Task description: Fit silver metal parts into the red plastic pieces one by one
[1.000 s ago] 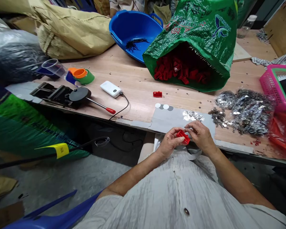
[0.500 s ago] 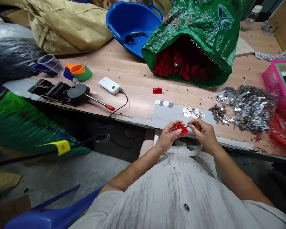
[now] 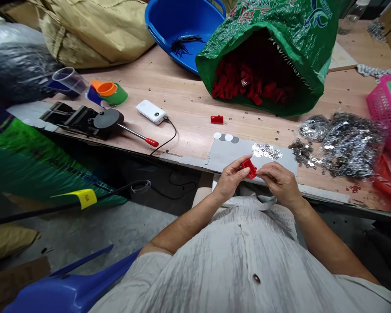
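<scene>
My left hand (image 3: 232, 178) grips a small red plastic housing (image 3: 249, 168) between thumb and fingers, tilted above the table's front edge. Close at its right side, my right hand (image 3: 279, 181) is closed in a pinch, fingertips by the housing's edge. Whatever sits in that pinch is too small to make out. Just beyond both hands, a pile of small shiny metal pieces (image 3: 266, 151) lies on a grey sheet (image 3: 228, 153). Another red housing (image 3: 217, 119) rests on the wooden table farther back.
A green sack (image 3: 299, 65) gapes open with many red housings inside. Behind it stands a blue basin (image 3: 182, 26). To the right lie bagged metal pieces (image 3: 353, 145) and a pink basket (image 3: 382, 104). Leftward are a white power bank (image 3: 151, 111) and a lever-handled tool (image 3: 109, 121).
The red housing has turned steeper in my left hand. My right fingers have drawn together in a tighter pinch beside it. The whole view has shifted slightly.
</scene>
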Motion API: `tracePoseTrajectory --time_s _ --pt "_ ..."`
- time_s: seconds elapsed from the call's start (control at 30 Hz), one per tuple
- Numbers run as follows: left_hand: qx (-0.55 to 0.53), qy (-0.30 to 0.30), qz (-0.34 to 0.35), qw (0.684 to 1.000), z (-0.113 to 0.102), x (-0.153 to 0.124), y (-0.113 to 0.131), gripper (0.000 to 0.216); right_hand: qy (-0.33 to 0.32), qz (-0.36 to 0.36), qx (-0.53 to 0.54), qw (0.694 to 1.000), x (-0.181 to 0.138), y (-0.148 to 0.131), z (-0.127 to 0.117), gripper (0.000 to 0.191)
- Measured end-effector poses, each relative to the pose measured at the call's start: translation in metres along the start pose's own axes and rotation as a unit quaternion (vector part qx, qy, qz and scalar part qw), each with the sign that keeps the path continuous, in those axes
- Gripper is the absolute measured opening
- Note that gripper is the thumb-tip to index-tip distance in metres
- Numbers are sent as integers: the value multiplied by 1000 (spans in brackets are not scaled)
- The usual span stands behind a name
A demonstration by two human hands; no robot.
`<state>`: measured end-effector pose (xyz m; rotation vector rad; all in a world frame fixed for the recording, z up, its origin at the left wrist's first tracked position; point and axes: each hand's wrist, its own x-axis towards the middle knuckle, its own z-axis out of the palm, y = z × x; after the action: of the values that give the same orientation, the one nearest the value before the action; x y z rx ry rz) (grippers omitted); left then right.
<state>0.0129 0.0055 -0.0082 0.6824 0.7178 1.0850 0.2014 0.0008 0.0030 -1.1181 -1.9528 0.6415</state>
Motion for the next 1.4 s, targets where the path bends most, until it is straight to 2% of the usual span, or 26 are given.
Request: tracePoseTrajectory --time_s 0.17,0.33,0.43,0.63,0.77,0.9,1.07,1.2,1.4 --pt "55 8 22 998 -3 2 -4 46 -26 -15 -52 998 -4 1 -1 20" --pt "76 -3 25 997 -4 1 -2 44 -44 -27 -14 999 -2 3 -2 19" --pt "62 -12 15 998 -4 0 -1 43 -46 0 29 999 -2 3 -3 13" --pt "13 -25 -19 999 -6 0 -4 47 -58 110 33 992 -6 3 -7 21" --pt "81 -37 36 995 -12 5 -3 44 -80 101 -8 992 -7 9 -7 33" --pt "250 -38 103 962 -22 12 1 35 -93 95 -52 990 -9 15 -1 35" --pt "410 -57 105 904 -33 21 1 33 -98 103 -79 987 -9 17 6 26" --pt "468 -70 113 873 -38 27 -2 35 -119 97 -91 984 -5 17 7 23" --pt "477 -78 119 867 -41 31 -1 37 -134 68 -109 982 -3 19 7 21"
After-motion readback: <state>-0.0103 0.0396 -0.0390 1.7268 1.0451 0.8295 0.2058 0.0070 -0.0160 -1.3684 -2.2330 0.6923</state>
